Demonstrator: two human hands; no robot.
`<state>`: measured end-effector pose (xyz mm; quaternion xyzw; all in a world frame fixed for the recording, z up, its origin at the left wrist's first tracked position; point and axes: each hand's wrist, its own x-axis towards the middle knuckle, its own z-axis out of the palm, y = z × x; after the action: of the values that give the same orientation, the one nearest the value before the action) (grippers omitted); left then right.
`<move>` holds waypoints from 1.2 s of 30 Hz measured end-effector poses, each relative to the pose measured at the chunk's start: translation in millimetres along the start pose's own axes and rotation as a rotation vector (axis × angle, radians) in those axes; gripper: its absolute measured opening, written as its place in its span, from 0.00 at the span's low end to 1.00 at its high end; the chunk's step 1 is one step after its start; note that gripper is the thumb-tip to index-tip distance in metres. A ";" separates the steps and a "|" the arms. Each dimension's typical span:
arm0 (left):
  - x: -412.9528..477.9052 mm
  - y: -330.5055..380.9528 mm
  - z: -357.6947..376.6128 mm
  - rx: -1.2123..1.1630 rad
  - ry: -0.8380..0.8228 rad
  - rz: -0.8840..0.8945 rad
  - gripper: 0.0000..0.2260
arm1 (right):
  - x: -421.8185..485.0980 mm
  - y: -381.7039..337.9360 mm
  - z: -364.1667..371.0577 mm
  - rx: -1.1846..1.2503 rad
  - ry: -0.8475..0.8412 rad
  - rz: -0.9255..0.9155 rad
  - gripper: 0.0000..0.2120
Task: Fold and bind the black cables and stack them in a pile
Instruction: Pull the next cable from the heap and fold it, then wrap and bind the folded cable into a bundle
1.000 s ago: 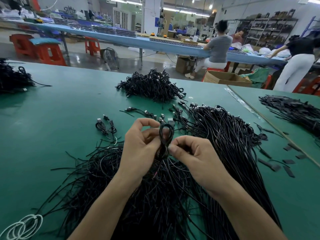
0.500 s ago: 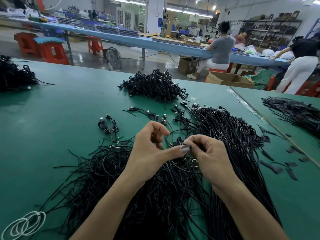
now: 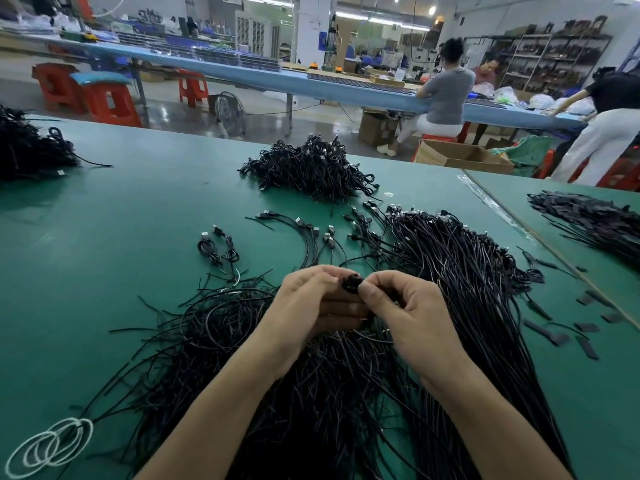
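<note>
Both hands have closed in on each other since a second ago, when a tall loop of cable stood upright between them. Now only a small dark knot of folded cable (image 3: pixel 352 283) shows, and it sits lower and tighter.

The left hand (image 3: pixel 311 303) curls its fingers round the folded cable from the left, thumb on top. The right hand (image 3: pixel 408 313) pinches the same cable from the right between thumb and bent forefinger, its other fingers curled underneath. The fingertips of the two hands touch, and the cable sits right between the thumbs, most of it hidden behind them.

Both hands hover just above a tangled spread of loose cables (image 3: pixel 214 341) that covers the near part of the green surface (image 3: pixel 104 220). To the right of the right hand lies a thick sheaf of straight cables (image 3: pixel 467 271), with its plugs pointing away from the person. Beyond the hands, well apart, stands the pile of bound cables (image 3: pixel 311 168). Two bound cables (image 3: pixel 218 249) lie on their own to the left of the left hand, near the edge of the tangle.

Short black strips (image 3: pixel 554 337) are scattered on the surface to the right of the sheaf. White cord rings (image 3: pixel 48 448) lie at the near left corner. Another dark heap (image 3: pixel 27 150) sits at the far left edge.
</note>
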<state>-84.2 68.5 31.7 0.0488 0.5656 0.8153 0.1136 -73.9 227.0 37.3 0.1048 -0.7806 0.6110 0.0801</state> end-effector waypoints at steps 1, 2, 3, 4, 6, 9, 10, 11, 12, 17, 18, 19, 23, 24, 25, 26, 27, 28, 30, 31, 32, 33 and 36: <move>-0.4 1.1 0.6 -0.032 -0.009 -0.017 0.12 | -0.1 0.5 -0.9 0.007 -0.009 0.011 0.07; -0.8 1.4 0.4 -0.038 -0.016 -0.030 0.16 | -0.5 0.8 -1.4 0.006 -0.025 0.019 0.07; -1.6 1.7 0.4 -0.030 -0.020 -0.036 0.18 | -1.0 1.4 -1.1 0.006 -0.046 0.028 0.06; -1.8 1.2 0.1 -0.004 -0.020 -0.017 0.18 | -2.0 2.1 -0.8 0.016 -0.066 0.039 0.05; -2.4 -0.4 0.0 0.056 -0.020 0.061 0.14 | -3.6 3.0 0.1 0.045 -0.080 0.067 0.04; -0.5 0.1 -6.0 0.229 -0.008 0.168 0.11 | -4.7 7.0 -0.4 0.045 -0.044 0.114 0.04; 4.0 -0.1 -10.7 0.316 0.031 0.210 0.11 | -5.1 9.6 -1.0 0.010 -0.035 0.131 0.04; 11.5 -0.1 -17.7 0.421 0.109 0.255 0.11 | -5.8 13.2 -1.8 -0.020 -0.030 0.159 0.04; 21.6 0.0 -26.6 0.529 0.217 0.295 0.13 | -6.6 16.9 -2.7 -0.029 -0.030 0.196 0.04; 89.3 2.1 -96.1 1.004 0.653 0.334 0.14 | -15.1 29.0 -8.8 -0.061 -0.096 0.307 0.06; 102.0 1.2 -110.8 1.059 0.683 0.293 0.14 | -16.3 30.0 -9.6 -0.073 -0.113 0.321 0.06; 112.9 0.0 -124.1 1.111 0.702 0.244 0.15 | -17.0 30.9 -10.1 -0.084 -0.128 0.336 0.06; 140.3 -14.7 -163.9 1.370 0.641 -0.040 0.19 | -17.7 33.3 -12.0 -0.122 -0.162 0.358 0.07; 141.6 -19.0 -167.5 1.437 0.604 -0.120 0.20 | -17.7 33.2 -12.7 -0.125 -0.170 0.359 0.07; 141.2 -22.8 -167.9 1.476 0.586 -0.175 0.21 | -17.6 33.0 -13.1 -0.129 -0.178 0.357 0.07; 139.6 -25.6 -165.6 1.484 0.602 -0.187 0.22 | -17.6 32.7 -13.2 -0.133 -0.187 0.353 0.07; 137.0 -26.6 -160.3 1.489 0.649 -0.143 0.23 | -17.5 32.2 -12.8 -0.135 -0.192 0.348 0.07; 134.7 -26.5 -152.4 1.516 0.702 -0.044 0.24 | -17.2 31.5 -11.9 -0.132 -0.196 0.344 0.07; 133.8 -23.9 -132.3 1.566 0.696 0.182 0.19 | -16.9 30.0 -8.5 -0.125 -0.206 0.337 0.07; 134.3 -23.2 -121.1 1.573 0.630 0.234 0.14 | -17.0 28.9 -6.3 -0.121 -0.213 0.335 0.07; 135.3 -23.8 -110.3 1.575 0.555 0.217 0.10 | -17.2 27.9 -4.4 -0.118 -0.220 0.334 0.07; 137.0 -26.6 -101.6 1.595 0.486 0.155 0.09 | -17.5 27.1 -2.9 -0.116 -0.224 0.333 0.07; 141.2 -38.0 -89.1 1.716 0.352 -0.109 0.12 | -19.4 27.1 -3.0 -0.136 -0.223 0.328 0.07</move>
<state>-234.7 33.9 -42.3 -0.0361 0.9945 0.0977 -0.0125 -62.2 237.4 7.7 0.0377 -0.8306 0.5465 -0.1002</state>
